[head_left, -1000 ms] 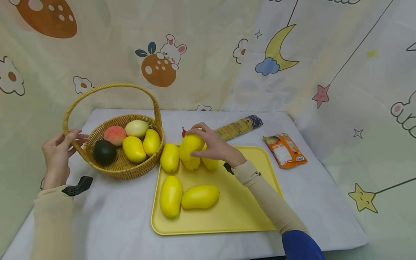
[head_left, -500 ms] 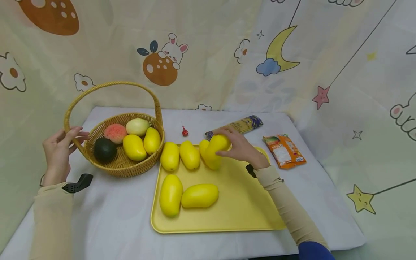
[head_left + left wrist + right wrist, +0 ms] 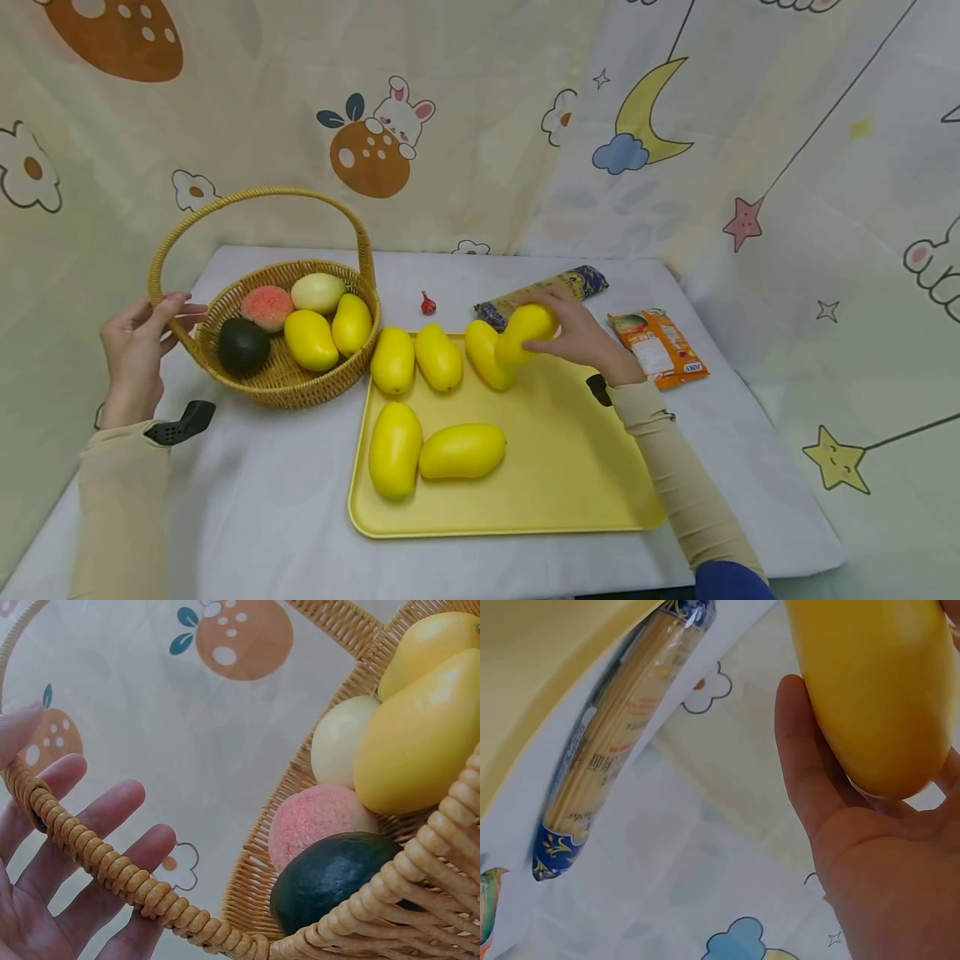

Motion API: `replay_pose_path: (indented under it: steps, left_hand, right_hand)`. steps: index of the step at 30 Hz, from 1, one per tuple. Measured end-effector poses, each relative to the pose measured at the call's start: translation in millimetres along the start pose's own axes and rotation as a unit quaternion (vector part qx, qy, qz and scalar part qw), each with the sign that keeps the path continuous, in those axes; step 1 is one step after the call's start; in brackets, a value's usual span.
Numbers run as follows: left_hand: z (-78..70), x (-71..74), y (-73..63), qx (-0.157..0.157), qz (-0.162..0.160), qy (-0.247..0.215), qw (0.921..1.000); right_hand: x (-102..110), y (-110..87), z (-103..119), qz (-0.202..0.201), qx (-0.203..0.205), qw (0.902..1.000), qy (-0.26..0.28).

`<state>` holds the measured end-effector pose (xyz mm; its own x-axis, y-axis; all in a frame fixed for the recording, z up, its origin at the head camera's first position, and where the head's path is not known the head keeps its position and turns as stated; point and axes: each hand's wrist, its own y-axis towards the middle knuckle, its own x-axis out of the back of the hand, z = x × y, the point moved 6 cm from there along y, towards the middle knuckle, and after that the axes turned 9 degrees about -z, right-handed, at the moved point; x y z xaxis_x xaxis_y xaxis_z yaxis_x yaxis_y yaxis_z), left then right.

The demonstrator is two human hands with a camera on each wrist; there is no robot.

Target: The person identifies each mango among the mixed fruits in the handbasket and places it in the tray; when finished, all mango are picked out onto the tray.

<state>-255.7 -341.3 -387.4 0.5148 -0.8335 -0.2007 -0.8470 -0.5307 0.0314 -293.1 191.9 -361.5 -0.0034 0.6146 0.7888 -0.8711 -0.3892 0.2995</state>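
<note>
My left hand (image 3: 137,354) holds the wicker basket's handle (image 3: 97,859) at its left base, the thumb on the near side and the fingers spread behind. In the basket (image 3: 300,398) lie a dark green avocado-like fruit (image 3: 243,346), a peach (image 3: 267,307), a pale green-yellow fruit (image 3: 318,292) and two yellow mangoes (image 3: 311,341). My right hand (image 3: 581,333) grips another mango (image 3: 527,333) between thumb and fingers, above the yellow tray (image 3: 555,467). Several mangoes stay on the tray; the held one overlaps one of them (image 3: 486,354) in the head view.
Behind the tray lies a clear pack of dry noodles (image 3: 551,292), partly covered by the right hand. An orange snack packet (image 3: 658,348) is at the right, and a small red item (image 3: 427,303) sits behind the tray. A patterned cloth hangs at the back.
My right hand has carried the mango rightward along the tray's back edge, moving only a little in the last half second. My left hand has stayed at the basket handle.
</note>
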Motion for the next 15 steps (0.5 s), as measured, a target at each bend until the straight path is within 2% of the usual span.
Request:
replay_pose_path:
  steps: [8,15]
  left_hand:
    - [0.6,0.7,0.4,0.002,0.002,0.001,1.0]
    - [0.2,0.7,0.5,0.001,0.001,0.0,1.0]
  right_hand:
    - [7,-3.5,-14,0.008,-0.033,0.9992,-0.023]
    - [14,-6.1,-26,-0.003,-0.051,0.9984,-0.024]
